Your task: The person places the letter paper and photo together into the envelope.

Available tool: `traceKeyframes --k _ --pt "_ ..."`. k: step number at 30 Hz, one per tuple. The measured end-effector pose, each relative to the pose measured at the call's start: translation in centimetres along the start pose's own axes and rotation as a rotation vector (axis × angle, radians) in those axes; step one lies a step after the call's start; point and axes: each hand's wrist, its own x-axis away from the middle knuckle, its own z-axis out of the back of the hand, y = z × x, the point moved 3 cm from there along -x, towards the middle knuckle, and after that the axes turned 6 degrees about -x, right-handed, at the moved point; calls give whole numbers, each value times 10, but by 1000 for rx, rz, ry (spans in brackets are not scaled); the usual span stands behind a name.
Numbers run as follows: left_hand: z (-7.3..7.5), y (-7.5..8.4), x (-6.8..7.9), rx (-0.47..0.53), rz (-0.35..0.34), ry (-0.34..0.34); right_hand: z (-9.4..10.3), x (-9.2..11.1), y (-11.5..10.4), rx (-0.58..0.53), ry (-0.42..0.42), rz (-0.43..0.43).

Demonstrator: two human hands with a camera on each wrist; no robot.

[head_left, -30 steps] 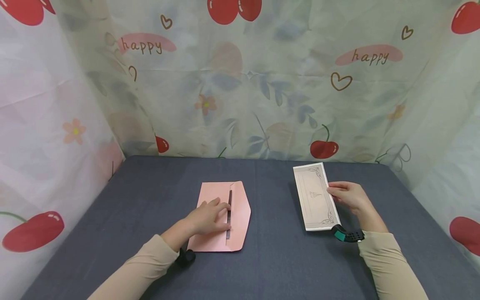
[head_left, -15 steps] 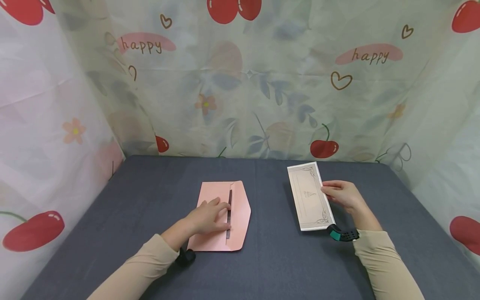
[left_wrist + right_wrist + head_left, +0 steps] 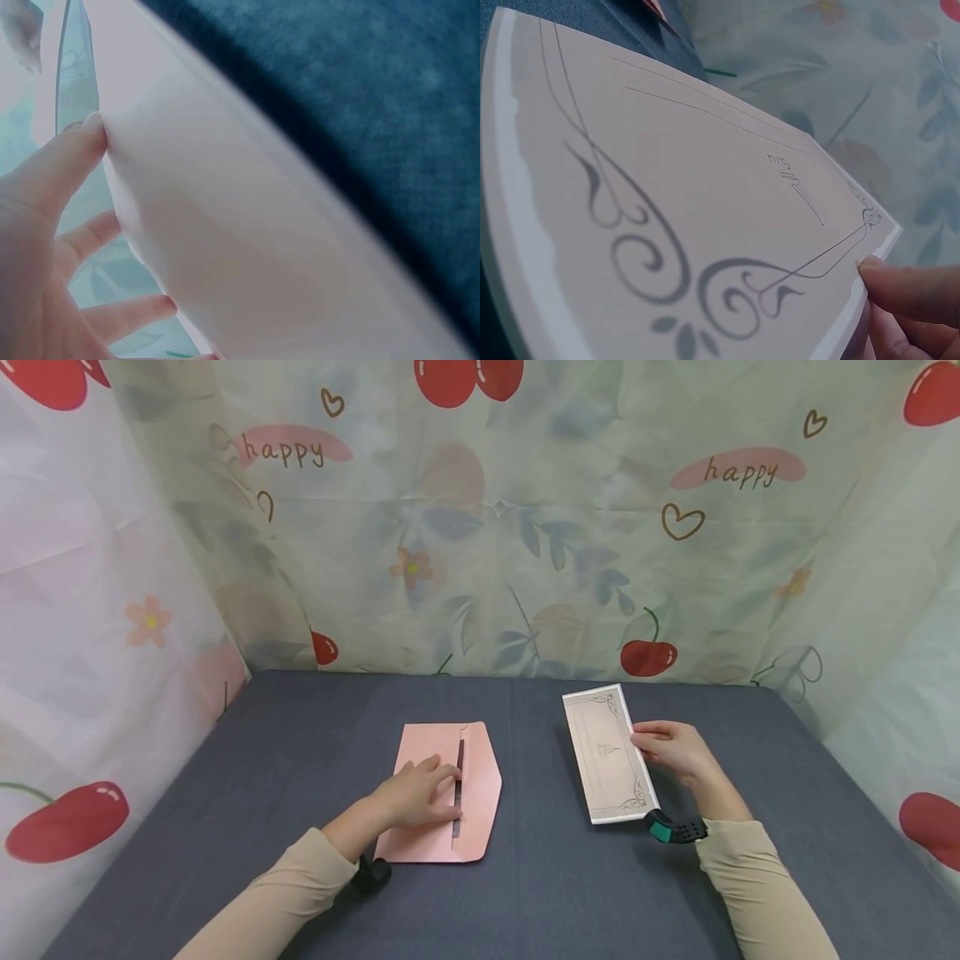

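A pink envelope [image 3: 427, 742] lies on the table, its pointed flap [image 3: 483, 802] folded out to the right and a dark slit showing at its mouth. My left hand [image 3: 415, 795] is over it, thumb and fingers spread apart with tips at the slit's edge. In the left wrist view those spread fingertips meet the rim of the pale paper [image 3: 225, 225]. To the right, a cream card [image 3: 606, 764] with scrollwork corners is held tilted above the table. My right hand [image 3: 675, 753] pinches its right long edge between thumb and fingers, as the right wrist view shows too.
A dark grey cloth covers the table [image 3: 315, 727]. Behind and at both sides hangs a curtain [image 3: 495, 568] printed with cherries and leaves. Bands with small devices sit at both wrists, the right one a black strap [image 3: 682, 831] with a teal part.
My right hand has carried the card steadily to the left, closer to the envelope. The left hand and the envelope have stayed in place.
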Motion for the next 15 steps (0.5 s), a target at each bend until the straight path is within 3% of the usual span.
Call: traceKeyframes --k 7,15 --pt "0 0 0 1 1 -3 -10 12 -15 3 -6 -32" --pt "1 1 1 2 -2 -6 -20 14 -22 48 -26 -14"
